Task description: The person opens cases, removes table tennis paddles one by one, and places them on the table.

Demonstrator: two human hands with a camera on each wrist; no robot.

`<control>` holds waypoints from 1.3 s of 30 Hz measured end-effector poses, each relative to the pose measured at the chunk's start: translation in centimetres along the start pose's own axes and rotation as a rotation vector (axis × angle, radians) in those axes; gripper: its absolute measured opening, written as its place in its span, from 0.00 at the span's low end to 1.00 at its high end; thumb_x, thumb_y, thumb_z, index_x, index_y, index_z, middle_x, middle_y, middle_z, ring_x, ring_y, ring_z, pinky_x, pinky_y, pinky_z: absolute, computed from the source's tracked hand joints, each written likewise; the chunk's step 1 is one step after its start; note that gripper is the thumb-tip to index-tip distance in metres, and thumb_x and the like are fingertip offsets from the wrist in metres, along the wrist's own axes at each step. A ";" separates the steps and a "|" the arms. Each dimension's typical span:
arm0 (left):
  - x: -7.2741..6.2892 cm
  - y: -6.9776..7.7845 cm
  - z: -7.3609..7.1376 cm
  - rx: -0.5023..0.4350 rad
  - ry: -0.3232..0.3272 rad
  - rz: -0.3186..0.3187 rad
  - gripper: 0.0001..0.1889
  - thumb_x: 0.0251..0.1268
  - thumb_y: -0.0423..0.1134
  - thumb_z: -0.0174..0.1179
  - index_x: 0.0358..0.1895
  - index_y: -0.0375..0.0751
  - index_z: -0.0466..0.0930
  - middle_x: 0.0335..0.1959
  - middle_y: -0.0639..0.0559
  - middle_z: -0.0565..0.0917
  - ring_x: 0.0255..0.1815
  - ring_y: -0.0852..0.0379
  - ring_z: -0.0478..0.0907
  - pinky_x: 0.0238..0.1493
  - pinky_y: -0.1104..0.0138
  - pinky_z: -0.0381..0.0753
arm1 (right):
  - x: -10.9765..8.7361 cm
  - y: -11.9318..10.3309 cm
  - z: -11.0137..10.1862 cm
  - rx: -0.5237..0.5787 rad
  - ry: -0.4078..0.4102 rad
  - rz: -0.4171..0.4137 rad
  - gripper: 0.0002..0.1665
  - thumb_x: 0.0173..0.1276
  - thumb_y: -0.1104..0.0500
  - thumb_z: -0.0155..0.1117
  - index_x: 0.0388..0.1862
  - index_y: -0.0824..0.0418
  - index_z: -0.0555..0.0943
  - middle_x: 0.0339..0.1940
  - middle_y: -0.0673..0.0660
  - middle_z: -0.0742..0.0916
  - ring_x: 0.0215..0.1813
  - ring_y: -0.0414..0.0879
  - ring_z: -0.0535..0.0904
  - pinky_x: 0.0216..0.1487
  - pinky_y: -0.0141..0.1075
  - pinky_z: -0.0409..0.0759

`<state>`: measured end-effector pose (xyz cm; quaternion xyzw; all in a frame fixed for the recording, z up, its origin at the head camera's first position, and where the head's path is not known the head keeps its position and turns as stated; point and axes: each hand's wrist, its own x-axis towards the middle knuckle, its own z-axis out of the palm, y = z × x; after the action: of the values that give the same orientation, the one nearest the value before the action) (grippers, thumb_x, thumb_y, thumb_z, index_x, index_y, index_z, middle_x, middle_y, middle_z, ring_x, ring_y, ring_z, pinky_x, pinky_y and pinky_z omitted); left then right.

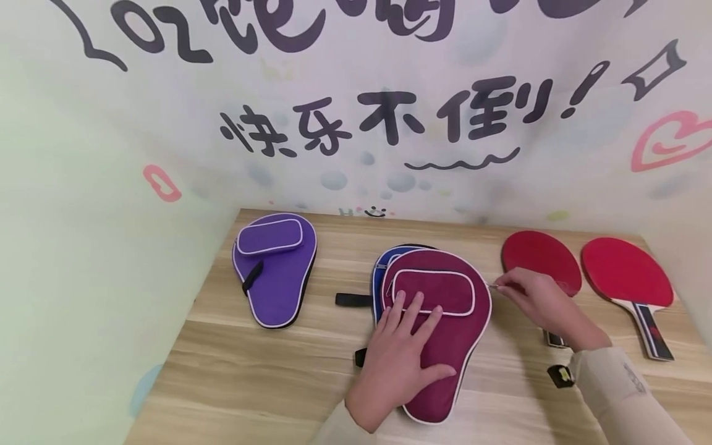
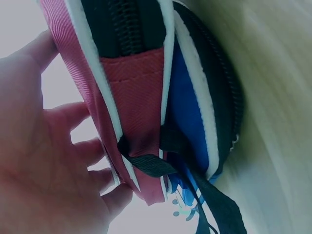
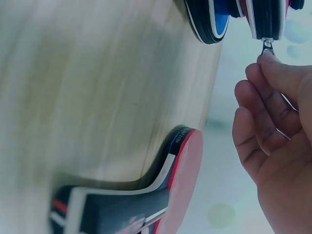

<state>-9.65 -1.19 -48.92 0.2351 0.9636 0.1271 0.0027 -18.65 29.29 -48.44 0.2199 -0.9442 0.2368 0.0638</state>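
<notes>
A maroon paddle case [image 1: 439, 364] with white piping lies on top of a blue paddle case [image 1: 377, 284] on the wooden table. My left hand [image 1: 397, 358] rests on the maroon case with its fingers spread across the front pocket. At the case's right edge, my right hand [image 1: 536, 303] pinches the metal zipper pull [image 3: 267, 47] between thumb and finger. In the left wrist view, the maroon case [image 2: 134, 92] stands out above the blue case [image 2: 187, 105], with black straps hanging at their side.
A purple paddle case [image 1: 280, 284] lies at the table's left. Two red table tennis paddles lie on the right: one [image 1: 539, 256] partly behind my right forearm, the other [image 1: 628, 272] farther right. A printed wall cloth [image 1: 334, 136] rises behind the table.
</notes>
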 end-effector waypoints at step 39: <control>4.8 -1.6 -0.2 -0.012 -0.025 -0.104 0.47 0.65 0.77 0.48 0.83 0.67 0.45 0.87 0.51 0.46 0.88 0.44 0.37 0.84 0.48 0.50 | -9.0 -14.9 8.5 0.101 0.060 -0.140 0.12 0.55 0.65 0.78 0.36 0.51 0.88 0.31 0.41 0.90 0.35 0.31 0.84 0.38 0.24 0.81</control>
<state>-14.63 -0.46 -48.81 0.1861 0.9737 0.1297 0.0227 -4.13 16.95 -51.70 0.2811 -0.9111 0.2855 0.0972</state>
